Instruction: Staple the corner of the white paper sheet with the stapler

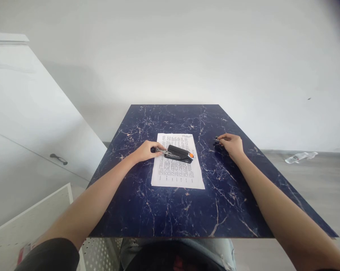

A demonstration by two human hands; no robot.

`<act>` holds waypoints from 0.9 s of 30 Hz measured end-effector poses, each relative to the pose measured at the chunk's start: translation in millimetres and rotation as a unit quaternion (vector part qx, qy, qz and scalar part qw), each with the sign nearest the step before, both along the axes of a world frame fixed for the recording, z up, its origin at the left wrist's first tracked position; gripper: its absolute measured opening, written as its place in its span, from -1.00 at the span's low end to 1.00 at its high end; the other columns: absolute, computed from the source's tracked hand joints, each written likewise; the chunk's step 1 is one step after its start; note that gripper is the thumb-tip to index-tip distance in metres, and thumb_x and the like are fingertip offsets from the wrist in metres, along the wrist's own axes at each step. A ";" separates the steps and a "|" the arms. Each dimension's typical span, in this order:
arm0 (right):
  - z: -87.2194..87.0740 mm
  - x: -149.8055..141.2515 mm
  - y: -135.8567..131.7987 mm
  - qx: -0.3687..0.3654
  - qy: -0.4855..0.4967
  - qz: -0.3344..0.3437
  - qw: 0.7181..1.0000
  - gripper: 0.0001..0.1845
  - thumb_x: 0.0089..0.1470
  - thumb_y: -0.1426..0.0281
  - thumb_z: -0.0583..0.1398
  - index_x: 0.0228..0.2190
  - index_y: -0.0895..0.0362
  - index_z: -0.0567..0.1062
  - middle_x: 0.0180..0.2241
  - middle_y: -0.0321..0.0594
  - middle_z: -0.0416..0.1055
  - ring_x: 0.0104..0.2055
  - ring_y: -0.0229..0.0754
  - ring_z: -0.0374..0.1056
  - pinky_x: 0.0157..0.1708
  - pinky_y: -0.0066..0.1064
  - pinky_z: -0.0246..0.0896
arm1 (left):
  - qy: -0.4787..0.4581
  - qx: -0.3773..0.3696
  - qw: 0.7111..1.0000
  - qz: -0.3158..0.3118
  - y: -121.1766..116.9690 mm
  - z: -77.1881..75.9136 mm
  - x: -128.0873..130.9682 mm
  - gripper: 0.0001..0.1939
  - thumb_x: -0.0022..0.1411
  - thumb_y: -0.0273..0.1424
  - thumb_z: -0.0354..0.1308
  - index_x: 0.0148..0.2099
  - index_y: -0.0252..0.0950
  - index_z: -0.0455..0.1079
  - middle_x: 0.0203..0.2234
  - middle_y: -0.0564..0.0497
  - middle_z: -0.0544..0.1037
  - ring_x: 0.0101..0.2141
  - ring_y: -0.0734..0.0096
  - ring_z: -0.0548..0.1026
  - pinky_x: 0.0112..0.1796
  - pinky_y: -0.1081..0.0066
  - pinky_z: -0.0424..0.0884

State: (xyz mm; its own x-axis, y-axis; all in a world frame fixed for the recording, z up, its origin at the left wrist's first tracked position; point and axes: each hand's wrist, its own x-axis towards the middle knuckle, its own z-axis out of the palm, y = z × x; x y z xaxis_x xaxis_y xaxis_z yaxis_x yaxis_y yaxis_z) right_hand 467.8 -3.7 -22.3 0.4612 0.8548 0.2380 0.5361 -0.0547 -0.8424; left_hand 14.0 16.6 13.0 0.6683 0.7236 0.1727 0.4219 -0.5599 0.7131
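Note:
A black stapler (179, 154) with an orange patch at its right end lies on a printed sheet of paper (178, 180). At the stapler's left end, my left hand (148, 151) is closed around its metal part, which sticks out towards the fingers. To the right of the paper, my right hand (231, 144) hangs low over the table, with thumb and fingertips pinched together. A small dark, partly shiny thing shows at those fingertips; it is too small to name.
The dark blue marbled table (181, 214) reaches back to a pale wall (172, 52). A white cabinet (31, 113) stands at the left, with a perforated white panel (40, 210) below. On the floor at right lies a clear plastic wrapper (300, 157).

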 end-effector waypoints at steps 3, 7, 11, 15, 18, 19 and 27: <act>2.3 -1.9 -1.7 -0.002 0.002 0.002 1.000 -0.71 -0.22 0.31 0.23 -0.42 0.14 0.67 -0.57 -0.20 0.53 -0.50 -0.13 0.44 -0.40 -0.34 0.34 | -0.003 -0.003 1.000 -0.001 0.0 -0.7 0.1 -0.75 0.28 -0.30 0.31 0.00 -0.15 0.63 -0.10 -0.09 0.69 -0.13 0.23 0.64 -0.07 0.21 0.54; 3.5 -3.0 -2.6 -0.005 0.001 -0.002 1.000 -0.71 -0.22 0.31 0.23 -0.42 0.14 0.67 -0.57 -0.20 0.53 -0.49 -0.12 0.45 -0.40 -0.33 0.34 | -0.018 -0.004 1.000 -0.014 -0.9 1.5 0.2 -0.73 0.27 -0.32 0.31 0.02 -0.16 0.60 -0.07 -0.08 0.68 -0.07 0.23 0.64 0.02 0.17 0.53; 2.6 -1.0 -1.9 -0.001 -0.019 0.000 1.000 -0.71 -0.19 0.30 0.23 -0.39 0.13 0.66 -0.58 -0.23 0.51 -0.48 -0.09 0.46 -0.37 -0.30 0.35 | -0.043 -0.005 0.998 -0.055 1.9 3.7 -4.5 -0.62 0.26 -0.50 0.21 0.10 -0.19 0.54 0.00 -0.10 0.66 0.01 0.22 0.62 0.10 0.12 0.49; 7.9 -8.3 -6.0 0.046 -0.093 0.033 0.994 -0.76 -0.08 0.29 0.25 -0.37 0.10 0.66 -0.45 -0.20 0.58 -0.38 -0.06 0.50 -0.25 -0.24 0.40 | -0.056 0.003 0.997 -0.051 7.4 1.9 -11.3 -0.51 0.16 -0.65 0.10 0.12 -0.26 0.50 -0.02 -0.12 0.67 0.02 0.20 0.62 0.09 0.11 0.48; 19.0 -26.9 -15.3 0.073 -0.106 0.122 0.984 -0.74 0.04 0.20 0.28 -0.29 0.08 0.65 -0.31 -0.16 0.63 -0.29 -0.04 0.52 -0.18 -0.20 0.42 | -0.051 -0.004 0.998 -0.041 8.4 0.4 -13.1 -0.57 0.23 -0.59 0.12 0.13 -0.26 0.48 -0.05 -0.12 0.68 0.00 0.20 0.63 0.06 0.14 0.50; 23.4 -35.0 -19.4 0.076 -0.106 0.163 0.978 -0.72 0.09 0.17 0.28 -0.24 0.07 0.65 -0.27 -0.15 0.63 -0.26 -0.03 0.53 -0.17 -0.19 0.43 | -0.047 -0.009 0.998 -0.042 8.0 0.3 -13.1 -0.59 0.26 -0.56 0.12 0.14 -0.25 0.47 -0.05 -0.12 0.68 0.00 0.20 0.63 0.06 0.15 0.51; 39.5 -94.6 -43.9 0.014 -0.127 0.447 0.885 -0.31 0.05 0.04 0.40 0.16 -0.01 0.48 0.02 -0.08 0.58 -0.06 0.05 0.52 -0.09 -0.08 0.44 | -0.035 -0.005 0.998 -0.044 4.3 2.7 -11.8 -0.63 0.33 -0.47 0.15 0.15 -0.23 0.48 -0.04 -0.11 0.68 0.01 0.20 0.64 0.10 0.14 0.49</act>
State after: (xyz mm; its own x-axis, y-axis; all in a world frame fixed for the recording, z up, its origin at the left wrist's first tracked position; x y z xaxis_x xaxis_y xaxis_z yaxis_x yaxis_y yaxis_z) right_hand 373.2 -47.6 17.2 -0.4683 0.8435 0.2631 0.5268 0.5056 -0.6832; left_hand 2.2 20.9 15.7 0.7164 0.6639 0.2142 0.3196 -0.5853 0.7452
